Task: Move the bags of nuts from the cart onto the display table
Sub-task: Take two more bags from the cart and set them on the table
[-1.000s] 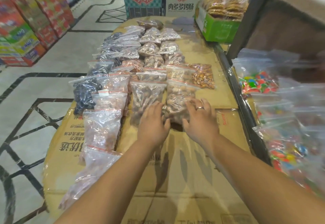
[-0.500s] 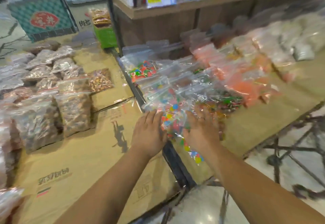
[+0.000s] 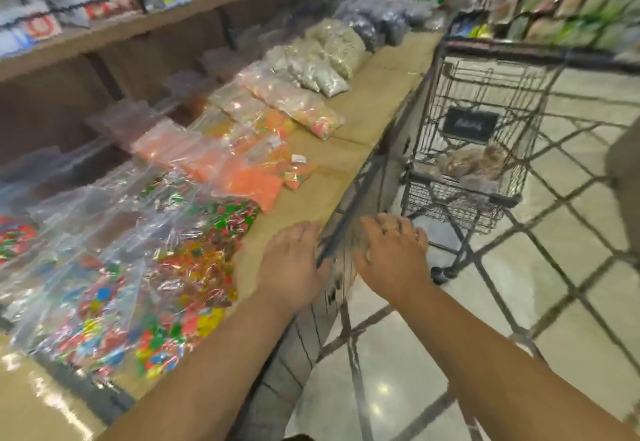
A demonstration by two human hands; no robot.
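At the display table (image 3: pixel 363 111) edge, left hand (image 3: pixel 294 260) and right hand (image 3: pixel 391 257) hover spread, empty, cart (image 3: pixel 502 49) near.

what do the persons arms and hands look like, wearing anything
The left forearm and right forearm are bare: no sleeves, gloves or watch in view. The right hand has a thin ring on one finger; the left hand shows none.

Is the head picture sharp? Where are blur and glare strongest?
Head view: motion blur smears the cart and the far shelves; the left hand and right hand are sharper; light glares on the floor tiles and the candy bags.
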